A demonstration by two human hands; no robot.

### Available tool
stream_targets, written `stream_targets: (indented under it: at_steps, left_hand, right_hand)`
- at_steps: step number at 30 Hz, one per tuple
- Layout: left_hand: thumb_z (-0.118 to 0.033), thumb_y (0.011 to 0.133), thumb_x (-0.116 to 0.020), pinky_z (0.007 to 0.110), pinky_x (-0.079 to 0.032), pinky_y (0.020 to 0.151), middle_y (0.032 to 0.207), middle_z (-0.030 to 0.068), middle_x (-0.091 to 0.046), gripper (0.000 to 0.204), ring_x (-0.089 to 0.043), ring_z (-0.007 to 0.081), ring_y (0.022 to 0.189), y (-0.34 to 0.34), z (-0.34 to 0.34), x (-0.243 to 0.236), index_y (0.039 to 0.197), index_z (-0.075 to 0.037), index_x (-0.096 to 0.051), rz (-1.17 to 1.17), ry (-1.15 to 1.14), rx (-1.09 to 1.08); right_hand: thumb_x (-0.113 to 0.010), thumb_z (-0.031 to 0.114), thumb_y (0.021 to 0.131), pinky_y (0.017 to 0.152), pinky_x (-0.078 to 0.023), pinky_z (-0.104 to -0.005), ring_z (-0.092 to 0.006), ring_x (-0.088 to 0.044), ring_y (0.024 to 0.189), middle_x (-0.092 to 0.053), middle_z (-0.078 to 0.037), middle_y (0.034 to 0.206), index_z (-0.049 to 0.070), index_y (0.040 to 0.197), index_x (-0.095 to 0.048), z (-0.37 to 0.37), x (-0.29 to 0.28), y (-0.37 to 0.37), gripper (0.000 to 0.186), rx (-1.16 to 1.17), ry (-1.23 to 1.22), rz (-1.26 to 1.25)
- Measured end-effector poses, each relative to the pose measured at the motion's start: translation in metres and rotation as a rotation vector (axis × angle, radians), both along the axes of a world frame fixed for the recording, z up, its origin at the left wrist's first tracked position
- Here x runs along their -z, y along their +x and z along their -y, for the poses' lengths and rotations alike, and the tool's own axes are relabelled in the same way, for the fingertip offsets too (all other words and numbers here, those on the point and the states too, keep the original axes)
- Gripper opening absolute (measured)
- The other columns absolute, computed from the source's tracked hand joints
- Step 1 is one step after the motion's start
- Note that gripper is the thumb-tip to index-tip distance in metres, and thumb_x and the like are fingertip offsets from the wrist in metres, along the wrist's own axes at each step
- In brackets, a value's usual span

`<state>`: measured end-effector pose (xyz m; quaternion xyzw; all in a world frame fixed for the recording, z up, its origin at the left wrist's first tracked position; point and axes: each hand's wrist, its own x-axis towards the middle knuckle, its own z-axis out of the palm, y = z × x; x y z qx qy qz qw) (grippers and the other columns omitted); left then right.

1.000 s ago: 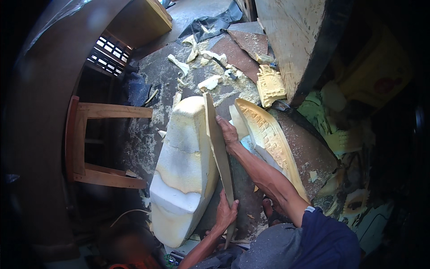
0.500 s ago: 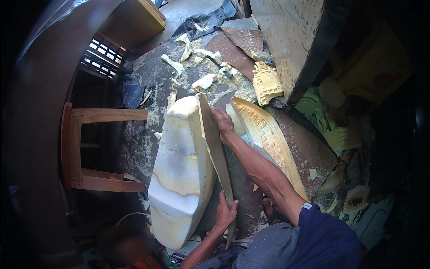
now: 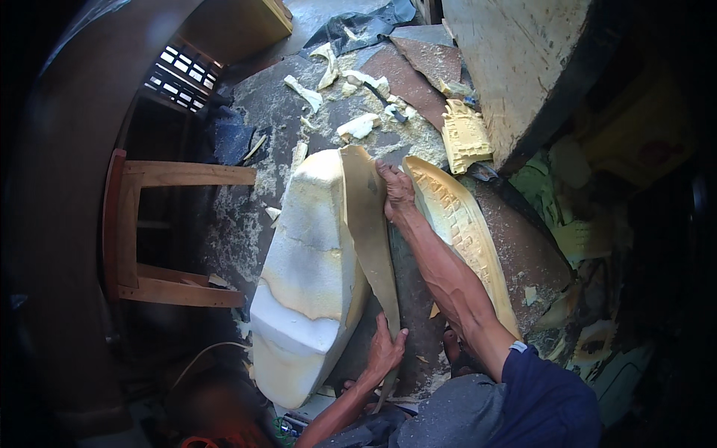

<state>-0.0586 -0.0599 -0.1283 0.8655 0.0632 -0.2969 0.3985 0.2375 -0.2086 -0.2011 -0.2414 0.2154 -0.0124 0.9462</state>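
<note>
A long, motorcycle-seat-shaped foam block [image 3: 299,276], white and yellowish with a step across its lower part, lies on the floor. Along its right side stands a thin tan sheet [image 3: 367,224], apparently foam, long and curved, on edge. My right hand [image 3: 398,193] grips the sheet near its far end, thumb on the upper edge. Lower down, my left hand [image 3: 385,349] holds its right edge between thumb and fingers. Right of my right forearm lies a second yellow foam piece [image 3: 459,224] with a raised rim and a patterned hollow, partly covered by that arm.
A wooden stool [image 3: 131,231] lies on its side at the left. Foam scraps [image 3: 358,125] and crumbs litter the dark floor beyond the block. A ridged yellow foam chunk [image 3: 467,138] sits by a large wooden panel [image 3: 515,67]. Someone's blurred head shows at the lower left.
The far end of the tan sheet has tilted open, showing more of its face. My right hand has shifted slightly right with it; the whole view has also shifted a little.
</note>
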Motion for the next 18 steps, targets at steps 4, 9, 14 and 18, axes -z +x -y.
stream_targets:
  at_steps: [4,9,14,18]
  left_hand:
    - [-0.020,0.097,-0.062,0.054,-0.048,0.094,0.123,0.0334,-0.060,0.063,-0.061,0.0524,0.111,0.002,0.004,-0.001,0.146,-0.005,-0.026,-0.062,-0.018,0.000]
    - [-0.016,0.097,-0.061,0.054,-0.048,0.094,0.124,0.0349,-0.058,0.062,-0.061,0.0537,0.110,0.008,0.005,-0.002,0.147,-0.004,-0.026,-0.027,-0.036,-0.007]
    - [-0.017,0.097,-0.061,0.054,-0.048,0.094,0.125,0.0349,-0.058,0.063,-0.061,0.0532,0.110,0.012,0.000,-0.002,0.148,-0.004,-0.026,-0.059,-0.031,-0.012]
    - [-0.018,0.098,-0.061,0.054,-0.048,0.093,0.123,0.0346,-0.059,0.061,-0.061,0.0522,0.109,0.012,0.000,-0.003,0.147,-0.005,-0.027,-0.063,-0.021,-0.018]
  right_hand:
    - [-0.076,0.026,0.093,0.073,-0.057,-0.0304,-0.0149,-0.068,0.082,-0.072,-0.006,0.099,0.004,0.109,-0.065,-0.005,0.012,0.012,0.029,-0.059,0.011,-0.006]
    - [-0.068,0.035,0.098,0.077,-0.055,-0.0325,-0.0176,-0.069,0.089,-0.072,-0.008,0.099,0.004,0.112,-0.066,-0.019,0.020,0.026,0.035,-0.082,-0.398,-0.066]
    - [-0.045,0.055,0.103,0.091,-0.051,-0.0434,-0.0337,-0.069,0.103,-0.072,-0.022,0.104,0.002,0.120,-0.067,-0.022,0.015,0.042,0.059,-0.061,-1.073,-0.194]
    - [-0.036,0.060,0.102,0.098,-0.046,-0.0455,-0.0388,-0.063,0.112,-0.068,-0.026,0.116,0.000,0.127,-0.064,-0.020,0.016,0.055,0.071,-0.382,-1.042,-0.264]
